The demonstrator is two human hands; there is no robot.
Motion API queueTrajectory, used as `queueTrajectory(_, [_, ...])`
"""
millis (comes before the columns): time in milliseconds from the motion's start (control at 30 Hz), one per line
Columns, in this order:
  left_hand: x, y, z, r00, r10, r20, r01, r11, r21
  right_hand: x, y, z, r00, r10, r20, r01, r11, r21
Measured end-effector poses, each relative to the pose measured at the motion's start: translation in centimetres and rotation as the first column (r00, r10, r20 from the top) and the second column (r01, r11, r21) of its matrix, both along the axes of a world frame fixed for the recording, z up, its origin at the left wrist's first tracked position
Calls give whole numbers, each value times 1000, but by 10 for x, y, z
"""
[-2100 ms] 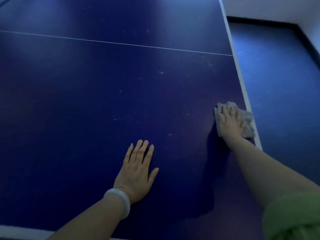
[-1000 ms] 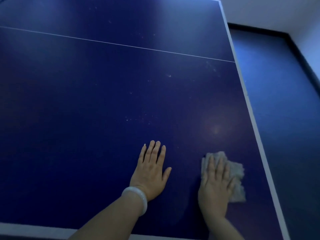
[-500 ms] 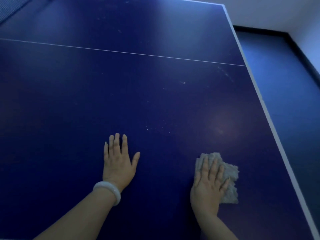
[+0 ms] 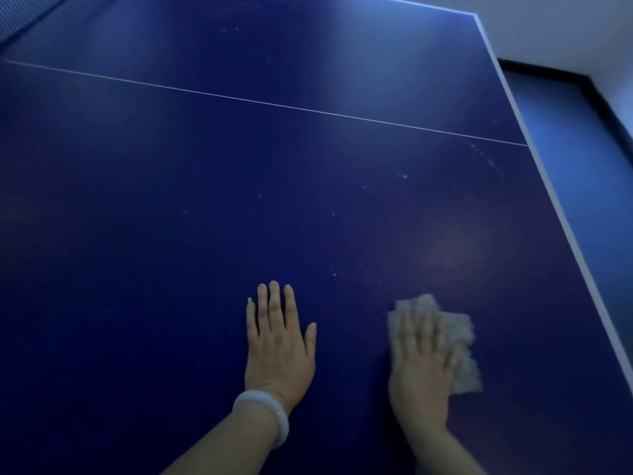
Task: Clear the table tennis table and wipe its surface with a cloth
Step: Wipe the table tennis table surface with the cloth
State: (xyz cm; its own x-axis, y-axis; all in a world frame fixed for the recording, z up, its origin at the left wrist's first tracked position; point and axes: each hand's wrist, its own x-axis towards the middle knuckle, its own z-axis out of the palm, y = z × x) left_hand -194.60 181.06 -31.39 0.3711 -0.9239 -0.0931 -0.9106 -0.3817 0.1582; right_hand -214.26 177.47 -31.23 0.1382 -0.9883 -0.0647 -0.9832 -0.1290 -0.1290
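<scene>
A person's right hand (image 4: 423, 366) lies flat, fingers straight and slightly spread, pressing a crumpled grey cloth (image 4: 455, 341) onto the dark blue table tennis table (image 4: 205, 200). The cloth shows beyond the fingertips and along the hand's right side; the part beneath the palm is hidden. The left hand (image 4: 279, 344) rests palm-down on the bare surface just beside it, fingers straight and together, thumb angled out, holding nothing. A pale, smooth bangle (image 4: 265, 414) circles the left wrist. Both forearms enter from the bottom of the frame.

Ahead of the hands, small pale specks (image 4: 342, 272) dot the tabletop, with a few more smudges (image 4: 404, 175) farther on toward the right side. A thin white line (image 4: 274, 105) crosses the surface from left to right, and a white border (image 4: 561, 217) runs along the table's right edge, near the cloth but apart from it. Past that edge lies blue flooring (image 4: 582, 149), bounded by a dark skirting strip (image 4: 548, 68) at the foot of a white wall (image 4: 548, 25). A ribbed or mesh-like strip (image 4: 24, 12) shows at the top-left corner; what it is cannot be told.
</scene>
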Motion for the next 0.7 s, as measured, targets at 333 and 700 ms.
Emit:
queueTrajectory(333, [1,-1,-3,1000,-12,6,12,1000,3,40,-159,3,972,232,-40,-226,966,123])
queueTrajectory(700, [3,2,-1,1000,-1,15,1,1000,30,-22,-55,0,820,569,-57,-565,822,66])
